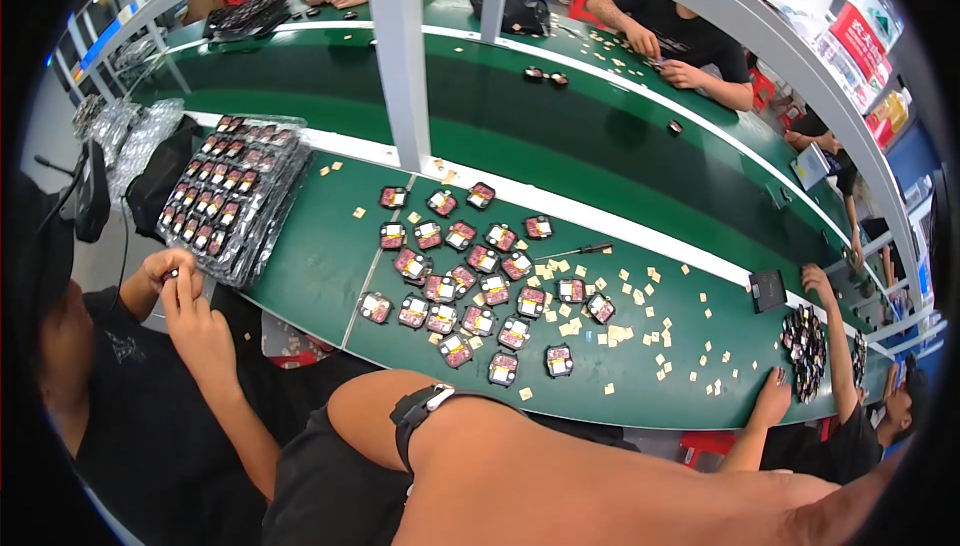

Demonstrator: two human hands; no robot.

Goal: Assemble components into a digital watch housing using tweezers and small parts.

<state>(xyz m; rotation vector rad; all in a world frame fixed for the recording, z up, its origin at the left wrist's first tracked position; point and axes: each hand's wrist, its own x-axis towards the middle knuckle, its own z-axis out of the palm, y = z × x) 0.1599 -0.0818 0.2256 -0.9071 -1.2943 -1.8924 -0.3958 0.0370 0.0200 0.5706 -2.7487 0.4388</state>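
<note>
Head view: the person's own forearm (620, 476), with a black wrist strap (425, 411), crosses the lower frame; neither own hand is visible, so grip state cannot be told. On the green table (320, 276) just ahead lie about 24 small dark square parts (470, 286) in a loose cluster, none touched. Many small tan chips (640, 331) are scattered to their right. One stacked tray of parts (235, 196) sits at the table's left end. A co-worker's hands (175, 281) at left pinch one small part.
</note>
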